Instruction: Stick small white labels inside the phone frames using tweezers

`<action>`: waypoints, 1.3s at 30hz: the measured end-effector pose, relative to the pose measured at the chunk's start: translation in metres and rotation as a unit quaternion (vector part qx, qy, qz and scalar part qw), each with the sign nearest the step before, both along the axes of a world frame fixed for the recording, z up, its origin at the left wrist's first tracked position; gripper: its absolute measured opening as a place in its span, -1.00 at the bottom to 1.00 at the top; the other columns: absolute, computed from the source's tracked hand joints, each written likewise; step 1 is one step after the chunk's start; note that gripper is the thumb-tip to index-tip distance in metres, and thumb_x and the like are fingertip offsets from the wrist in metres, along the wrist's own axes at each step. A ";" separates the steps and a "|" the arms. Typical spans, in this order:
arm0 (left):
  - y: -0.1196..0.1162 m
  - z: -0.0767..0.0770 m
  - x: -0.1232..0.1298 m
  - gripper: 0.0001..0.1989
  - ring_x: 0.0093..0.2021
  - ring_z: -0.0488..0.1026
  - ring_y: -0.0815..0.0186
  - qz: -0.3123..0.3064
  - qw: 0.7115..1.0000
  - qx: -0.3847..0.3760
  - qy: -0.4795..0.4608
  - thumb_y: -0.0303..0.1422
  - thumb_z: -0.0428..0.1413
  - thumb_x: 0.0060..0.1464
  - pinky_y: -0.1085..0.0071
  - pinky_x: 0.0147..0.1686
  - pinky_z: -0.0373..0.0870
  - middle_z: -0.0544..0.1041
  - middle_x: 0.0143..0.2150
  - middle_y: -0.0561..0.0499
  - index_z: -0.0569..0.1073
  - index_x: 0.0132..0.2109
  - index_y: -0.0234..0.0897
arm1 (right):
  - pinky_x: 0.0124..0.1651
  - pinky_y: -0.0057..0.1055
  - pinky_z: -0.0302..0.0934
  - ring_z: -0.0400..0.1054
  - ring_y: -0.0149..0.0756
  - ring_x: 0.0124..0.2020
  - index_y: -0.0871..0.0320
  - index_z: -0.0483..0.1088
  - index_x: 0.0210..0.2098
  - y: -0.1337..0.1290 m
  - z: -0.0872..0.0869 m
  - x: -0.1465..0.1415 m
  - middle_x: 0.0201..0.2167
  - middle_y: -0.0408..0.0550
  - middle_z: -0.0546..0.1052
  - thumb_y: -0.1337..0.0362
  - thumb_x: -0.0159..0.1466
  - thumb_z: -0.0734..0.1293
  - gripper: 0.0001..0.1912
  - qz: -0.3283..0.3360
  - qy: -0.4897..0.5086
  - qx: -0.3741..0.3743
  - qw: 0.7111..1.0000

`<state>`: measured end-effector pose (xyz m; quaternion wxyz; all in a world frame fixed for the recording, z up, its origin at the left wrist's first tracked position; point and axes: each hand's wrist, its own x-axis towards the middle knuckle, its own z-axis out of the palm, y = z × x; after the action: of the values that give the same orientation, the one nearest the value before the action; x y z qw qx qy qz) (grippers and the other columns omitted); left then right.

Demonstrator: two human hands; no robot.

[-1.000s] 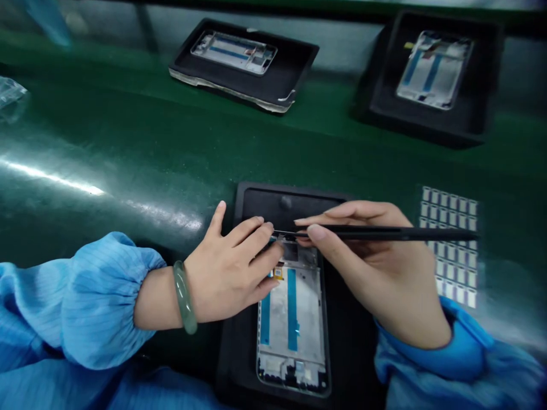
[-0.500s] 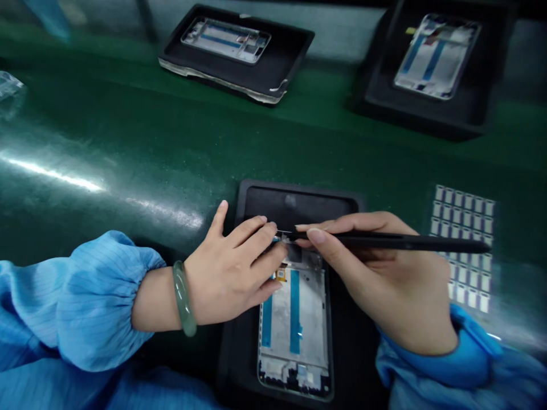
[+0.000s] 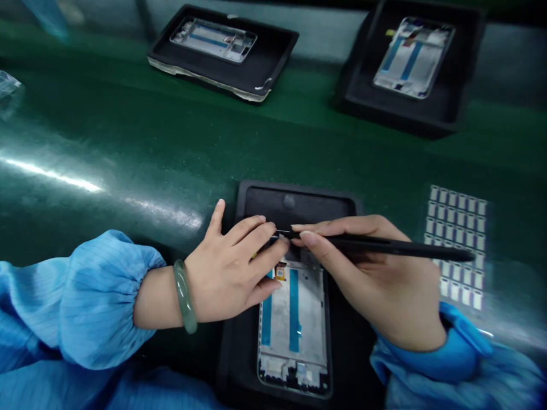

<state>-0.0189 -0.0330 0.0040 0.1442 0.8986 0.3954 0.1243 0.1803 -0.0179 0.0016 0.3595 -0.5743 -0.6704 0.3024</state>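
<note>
A silver phone frame (image 3: 314,319) with blue strips lies in a black tray (image 3: 239,347) before me. My left hand (image 3: 235,267) is palm down at the frame's upper end, fingers spread and fingertips resting there, little finger raised. In a pinch, my right hand (image 3: 376,279) holds black tweezers (image 3: 397,246), their thin tips pointing left and reaching my left fingertips. What the tips touch is hidden by those fingers. Below my left index finger, a small orange flex connector (image 3: 280,273) shows on the frame.
Farther back on the green table (image 3: 128,125) are a left black tray (image 3: 265,68) and a right black tray (image 3: 448,108), each with a phone frame. A sheet of small pale stickers (image 3: 457,228) lies right of my right hand. Clear plastic (image 3: 8,85) sits at the left edge.
My right hand and the tweezers have shifted slightly left, and the tweezers' rear end has dipped. My left hand stays almost in place. The back trays appear farther left as the view shifts.
</note>
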 end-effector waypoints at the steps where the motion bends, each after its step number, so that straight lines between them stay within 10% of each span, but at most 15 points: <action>1: 0.000 0.000 0.000 -0.59 0.22 0.26 0.00 -0.001 1.000 0.000 -0.002 -0.22 -0.10 0.32 -0.42 0.15 0.04 0.41 0.15 -0.22 0.31 0.18 -0.36 | -0.22 -0.25 0.44 0.52 -0.22 -0.25 -0.02 0.42 -0.28 -0.001 -0.001 0.001 -0.31 -0.18 0.57 0.23 0.20 0.43 -0.89 0.010 -0.003 0.011 1.000; 11: 0.000 0.001 0.001 -0.61 0.20 0.29 -0.03 0.009 1.000 -0.002 -0.016 -0.26 -0.06 0.29 -0.37 0.17 0.08 0.43 0.11 -0.23 0.36 0.14 -0.38 | -0.19 -0.13 0.49 0.54 -0.17 -0.24 0.00 0.35 -0.29 0.000 0.006 -0.006 -0.26 -0.13 0.59 0.33 0.19 0.41 -0.84 -0.030 0.162 -0.019 0.986; 39: 0.001 0.000 0.000 -0.61 0.20 0.28 -0.02 0.006 1.000 -0.003 -0.020 -0.26 -0.09 0.30 -0.36 0.18 0.06 0.42 0.11 -0.23 0.36 0.15 -0.37 | -0.20 -0.26 0.45 0.52 -0.22 -0.22 0.01 0.41 -0.27 0.000 0.000 -0.004 -0.28 -0.16 0.59 0.22 0.19 0.43 -0.86 -0.012 0.084 -0.049 0.995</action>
<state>-0.0191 -0.0321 0.0036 0.1544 0.8931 0.3979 0.1422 0.1764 -0.0179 0.0019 0.3899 -0.5715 -0.6153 0.3779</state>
